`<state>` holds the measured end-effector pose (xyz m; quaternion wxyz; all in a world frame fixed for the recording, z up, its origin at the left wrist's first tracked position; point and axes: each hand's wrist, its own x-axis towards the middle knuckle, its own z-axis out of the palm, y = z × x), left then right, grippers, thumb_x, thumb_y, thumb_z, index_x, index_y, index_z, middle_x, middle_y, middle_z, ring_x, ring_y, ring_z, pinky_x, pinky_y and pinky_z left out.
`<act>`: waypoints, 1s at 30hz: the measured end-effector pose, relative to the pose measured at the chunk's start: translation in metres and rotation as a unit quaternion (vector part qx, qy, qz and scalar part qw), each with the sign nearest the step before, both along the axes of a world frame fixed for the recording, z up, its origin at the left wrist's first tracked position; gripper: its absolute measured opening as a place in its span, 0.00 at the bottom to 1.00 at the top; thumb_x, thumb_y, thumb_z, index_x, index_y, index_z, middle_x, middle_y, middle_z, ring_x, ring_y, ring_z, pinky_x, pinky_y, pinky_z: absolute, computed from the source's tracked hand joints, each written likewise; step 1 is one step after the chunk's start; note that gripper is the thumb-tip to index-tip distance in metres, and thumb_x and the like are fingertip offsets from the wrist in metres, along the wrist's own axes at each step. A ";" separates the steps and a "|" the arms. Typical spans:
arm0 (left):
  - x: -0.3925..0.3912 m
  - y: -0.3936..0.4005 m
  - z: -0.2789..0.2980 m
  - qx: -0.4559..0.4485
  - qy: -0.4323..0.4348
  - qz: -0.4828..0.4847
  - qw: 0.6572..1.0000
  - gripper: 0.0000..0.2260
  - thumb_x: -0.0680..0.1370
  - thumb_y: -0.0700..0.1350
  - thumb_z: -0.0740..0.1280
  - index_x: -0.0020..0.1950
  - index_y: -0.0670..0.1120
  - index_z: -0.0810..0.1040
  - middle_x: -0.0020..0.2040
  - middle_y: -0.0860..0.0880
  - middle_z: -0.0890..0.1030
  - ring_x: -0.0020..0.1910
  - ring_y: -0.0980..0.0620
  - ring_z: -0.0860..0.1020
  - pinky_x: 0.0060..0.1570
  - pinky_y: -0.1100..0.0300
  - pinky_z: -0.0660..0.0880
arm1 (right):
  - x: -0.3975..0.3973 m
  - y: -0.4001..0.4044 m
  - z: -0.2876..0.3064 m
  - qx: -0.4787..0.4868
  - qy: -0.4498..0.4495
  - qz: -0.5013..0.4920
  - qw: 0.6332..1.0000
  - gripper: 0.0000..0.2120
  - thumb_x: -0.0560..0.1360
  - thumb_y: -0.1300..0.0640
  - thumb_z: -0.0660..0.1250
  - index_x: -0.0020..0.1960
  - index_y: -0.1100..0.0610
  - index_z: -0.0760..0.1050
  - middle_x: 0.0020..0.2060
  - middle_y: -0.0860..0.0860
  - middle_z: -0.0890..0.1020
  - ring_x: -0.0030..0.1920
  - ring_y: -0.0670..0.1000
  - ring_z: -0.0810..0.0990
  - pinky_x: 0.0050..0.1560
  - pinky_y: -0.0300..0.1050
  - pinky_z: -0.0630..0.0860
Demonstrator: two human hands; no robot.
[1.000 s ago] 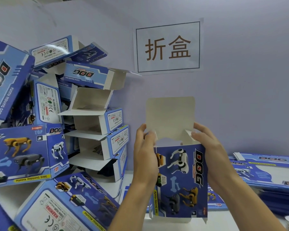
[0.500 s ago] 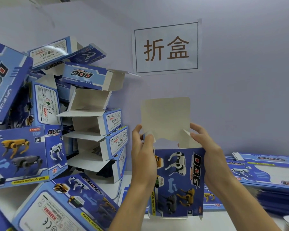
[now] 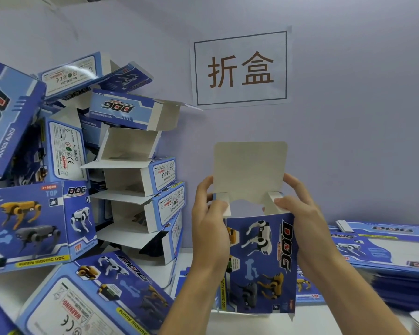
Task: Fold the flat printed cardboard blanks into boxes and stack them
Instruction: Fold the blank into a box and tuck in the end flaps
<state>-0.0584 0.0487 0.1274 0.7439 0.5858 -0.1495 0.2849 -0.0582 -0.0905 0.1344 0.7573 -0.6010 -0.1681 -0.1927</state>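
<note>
I hold a blue printed box [image 3: 261,262] upright in front of me, its grey top flap [image 3: 249,170] standing straight up. My left hand [image 3: 209,223] grips the box's left side, thumb pressing the small left side flap inward. My right hand [image 3: 300,213] grips the right side, thumb on the small right flap. A pile of folded boxes [image 3: 136,180] leans against the wall at the left. A stack of flat blanks [image 3: 382,250] lies on the table at the right.
More folded boxes [image 3: 32,221] fill the left foreground, some tipped over. A paper sign [image 3: 240,68] is taped to the wall above. The white table [image 3: 252,322] shows below the held box. Another flat blank [image 3: 307,286] lies behind it.
Both thumbs have pushed the two small side flaps inward at the box's open top. The box has shifted slightly and the top flap stays upright.
</note>
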 end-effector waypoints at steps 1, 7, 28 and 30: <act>0.000 0.000 0.000 0.001 -0.004 0.011 1.000 0.19 0.82 0.38 0.57 0.56 0.63 0.75 0.42 0.68 0.80 0.31 0.66 0.76 0.26 0.70 0.70 | -0.001 0.001 0.000 0.005 0.001 -0.001 1.000 0.20 0.78 0.63 0.60 0.59 0.40 0.74 0.44 0.63 0.83 0.34 0.56 0.81 0.32 0.49 0.79; -0.004 -0.001 0.001 0.005 -0.056 0.036 0.998 0.11 0.82 0.39 0.57 0.47 0.51 0.76 0.40 0.58 0.82 0.35 0.58 0.78 0.31 0.68 0.72 | -0.002 0.006 -0.001 0.021 -0.010 -0.036 0.999 0.15 0.75 0.64 0.60 0.43 0.43 0.75 0.32 0.53 0.79 0.28 0.56 0.76 0.29 0.48 0.72; -0.001 0.011 0.005 -0.093 -0.018 0.037 0.995 0.14 0.84 0.53 0.54 0.60 0.54 0.77 0.56 0.47 0.81 0.54 0.45 0.80 0.48 0.55 0.77 | -0.002 0.003 -0.010 0.078 -0.053 0.165 0.982 0.23 0.72 0.50 0.60 0.66 0.51 0.76 0.57 0.57 0.84 0.50 0.57 0.83 0.44 0.51 0.81; 0.001 0.018 0.009 -0.104 0.001 0.025 0.994 0.14 0.85 0.52 0.52 0.63 0.56 0.75 0.61 0.46 0.79 0.57 0.47 0.79 0.52 0.57 0.78 | -0.004 0.000 -0.007 0.048 -0.057 0.237 0.969 0.28 0.70 0.55 0.62 0.70 0.45 0.71 0.60 0.59 0.82 0.50 0.62 0.82 0.47 0.54 0.80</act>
